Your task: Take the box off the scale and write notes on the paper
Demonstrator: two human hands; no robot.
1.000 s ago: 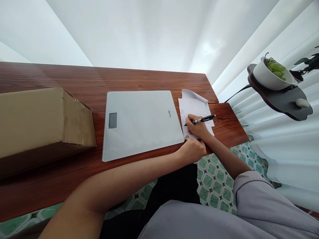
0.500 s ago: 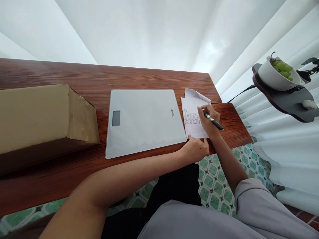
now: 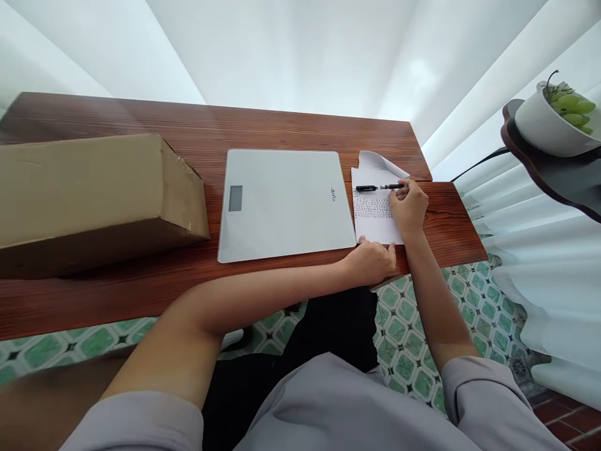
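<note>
Right hand (image 3: 409,203): fingers curled on pen (image 3: 378,187) end, covering paper's (image 3: 373,216) edge.
Left hand (image 3: 372,263): flat, pinning paper's near corner.
Writing: illegible.
Scale (image 3: 284,203): beside left hand.

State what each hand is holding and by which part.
The right hand has its fingertips on the black pen at its rear end; the pen lies flat across the paper. The left hand grips nothing, only pressing on the paper's near edge.
</note>
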